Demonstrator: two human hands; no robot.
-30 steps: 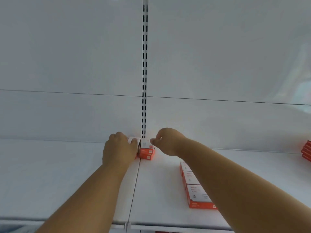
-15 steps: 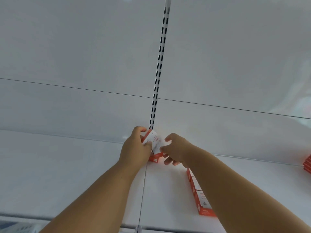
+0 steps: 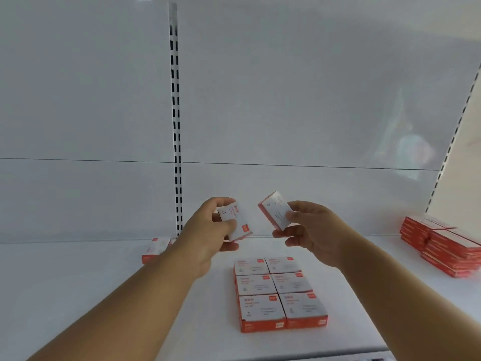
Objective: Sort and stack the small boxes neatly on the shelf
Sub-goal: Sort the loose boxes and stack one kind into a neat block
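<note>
My left hand [image 3: 208, 235] grips a small white and orange box [image 3: 235, 221], lifted above the white shelf [image 3: 78, 295]. My right hand [image 3: 309, 235] pinches a second small box [image 3: 276, 213], tilted, just to the right of the first. The two boxes are apart in the air. Below them on the shelf lies a neat block of several boxes [image 3: 278, 293] in two columns. One more box [image 3: 156, 250] lies near the back wall at the left, partly hidden by my left forearm.
A stack of several orange boxes [image 3: 442, 246] stands at the far right of the shelf. A slotted upright [image 3: 175, 126] runs up the white back panel. The shelf's front edge is at the bottom of the view.
Both hands have lifted boxes from the back by the upright and drawn them toward me and to the right; each hand now holds one. The view has swung, showing the block of boxes.
</note>
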